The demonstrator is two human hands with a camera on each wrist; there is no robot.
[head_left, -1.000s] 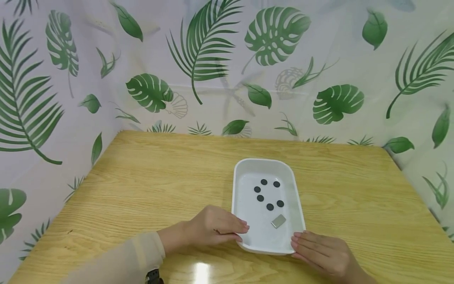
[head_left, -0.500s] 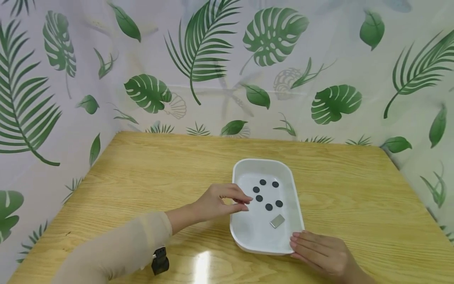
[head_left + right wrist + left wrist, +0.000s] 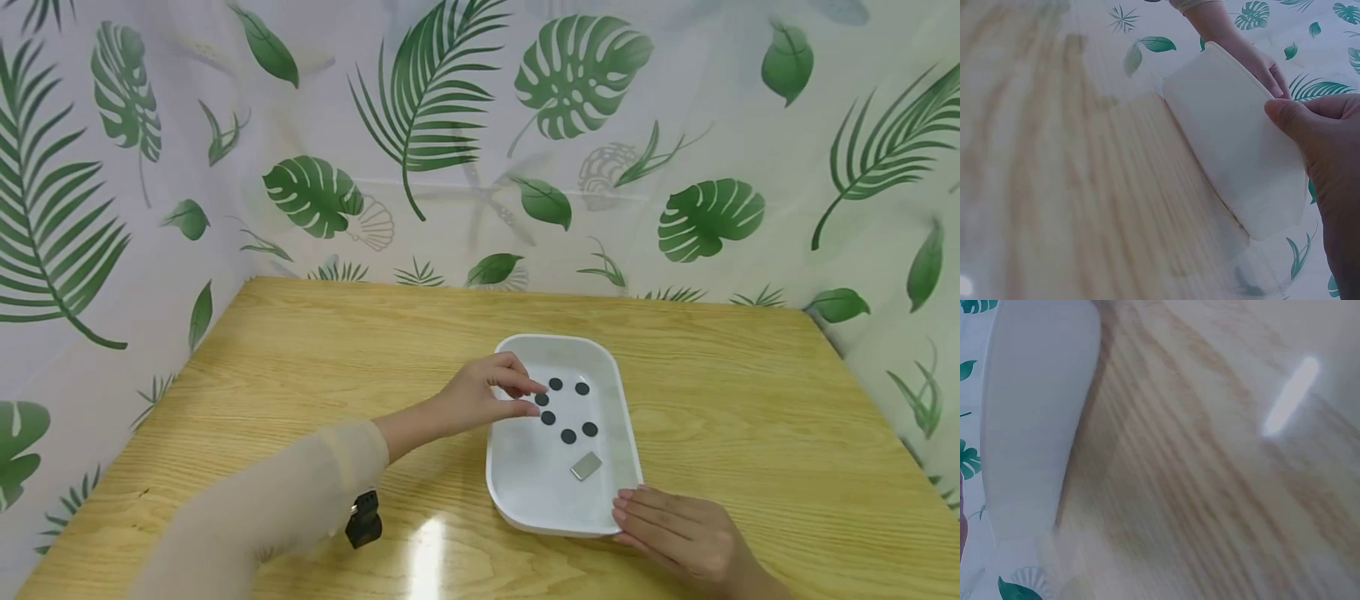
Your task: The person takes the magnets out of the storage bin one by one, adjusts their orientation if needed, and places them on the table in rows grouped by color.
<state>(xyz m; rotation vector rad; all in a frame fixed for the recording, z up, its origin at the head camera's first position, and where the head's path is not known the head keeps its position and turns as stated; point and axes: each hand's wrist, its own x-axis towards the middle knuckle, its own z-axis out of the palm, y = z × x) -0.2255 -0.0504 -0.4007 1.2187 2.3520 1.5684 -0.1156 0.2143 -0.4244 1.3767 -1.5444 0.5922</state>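
Note:
A white plastic tray [image 3: 525, 492] stands on the wooden table, holding several small flat black discs [image 3: 568, 437] and a silver rectangular block [image 3: 587, 466]. My left hand [image 3: 491, 392] reaches in over the tray's left side. Its thumb and forefinger are spread apart, one on either side of a black disc [image 3: 542, 400] at the left of the group; the other fingers are bent inward. My right hand [image 3: 675, 533] grips the tray's near right corner, its thumb [image 3: 1288, 115] at the rim in the right wrist view. The left wrist view shows the tray's outer wall [image 3: 1035, 425].
The wooden table [image 3: 337, 358] spreads out on both sides of the tray. A white cloth with green leaf prints [image 3: 480, 133] hangs along its back and sides. A black device [image 3: 364, 521] is at the left forearm's wrist.
My left hand has let go of the tray's near left rim and moved forward and right to the discs. The right hand stays at its corner. Discs and block lie as before.

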